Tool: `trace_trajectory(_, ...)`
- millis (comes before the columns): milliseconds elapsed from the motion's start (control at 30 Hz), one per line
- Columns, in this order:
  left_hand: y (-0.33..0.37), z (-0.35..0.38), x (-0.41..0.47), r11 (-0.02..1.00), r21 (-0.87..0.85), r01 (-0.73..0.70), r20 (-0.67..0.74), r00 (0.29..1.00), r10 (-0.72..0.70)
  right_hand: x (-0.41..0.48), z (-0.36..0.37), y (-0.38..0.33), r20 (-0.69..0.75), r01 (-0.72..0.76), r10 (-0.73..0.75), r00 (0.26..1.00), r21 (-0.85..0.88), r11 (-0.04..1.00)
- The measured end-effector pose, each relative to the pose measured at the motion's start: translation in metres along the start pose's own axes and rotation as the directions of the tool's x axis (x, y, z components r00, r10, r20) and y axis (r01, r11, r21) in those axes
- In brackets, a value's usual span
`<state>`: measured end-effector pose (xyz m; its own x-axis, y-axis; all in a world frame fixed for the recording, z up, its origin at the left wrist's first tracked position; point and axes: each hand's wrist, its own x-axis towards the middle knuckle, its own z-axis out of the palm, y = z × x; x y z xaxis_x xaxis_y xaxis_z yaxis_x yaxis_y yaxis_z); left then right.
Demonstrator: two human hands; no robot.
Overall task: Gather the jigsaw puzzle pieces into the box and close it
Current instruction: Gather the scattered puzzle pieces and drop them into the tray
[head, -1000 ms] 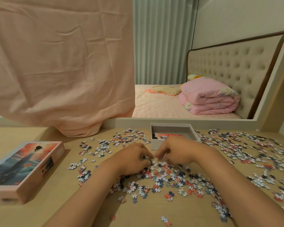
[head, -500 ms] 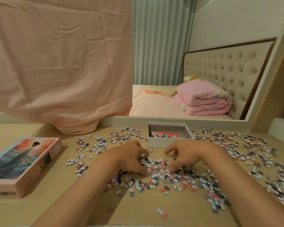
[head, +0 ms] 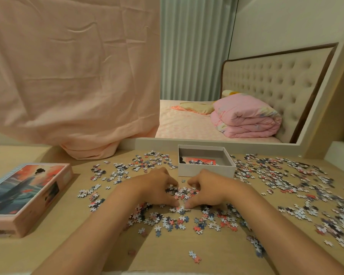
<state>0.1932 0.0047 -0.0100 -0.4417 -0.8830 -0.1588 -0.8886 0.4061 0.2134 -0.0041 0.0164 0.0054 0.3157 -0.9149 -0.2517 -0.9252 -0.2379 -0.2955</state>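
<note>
1. L hand (head: 157, 187) & R hand (head: 209, 189) close together, fingers curled, cupping a heap of puzzle pieces (head: 182, 192) between them on the counter (head: 177, 255).
2. Open box (head: 207, 170) just behind the hands, few pcs inside.
3. More pcs strewn both sides; lid (head: 26, 193) well off to the left.

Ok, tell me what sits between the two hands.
A small heap of puzzle pieces, cupped by the left hand and right hand, in the head view.

Left hand (head: 156, 188) and right hand (head: 208, 189) cupped inward.
</note>
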Motion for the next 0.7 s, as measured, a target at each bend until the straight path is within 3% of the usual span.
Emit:
trace_trajectory(133,0.007,0.002,0.001,0.996,-0.062,-0.066,-0.110,0.992,0.059,0.002,0.005,-0.007,-0.075,0.033,-0.030,0.997,0.045,0.998)
trace_trajectory(333,0.009,0.009,0.005,0.977,-0.199,-0.074,-0.235,0.972,0.025,0.009,0.011,-0.006,-0.192,0.061,-0.032,0.981,0.143,0.988)
trace_trajectory(600,0.010,0.011,0.009,0.919,-0.381,-0.105,-0.301,0.953,-0.016,0.009,0.002,0.008,-0.163,0.088,-0.027,0.986,0.380,0.921)
trace_trajectory(700,0.013,0.003,0.015,0.869,-0.479,-0.122,-0.330,0.943,-0.049,0.007,-0.012,0.017,-0.238,0.125,-0.024,0.971,0.418,0.900)
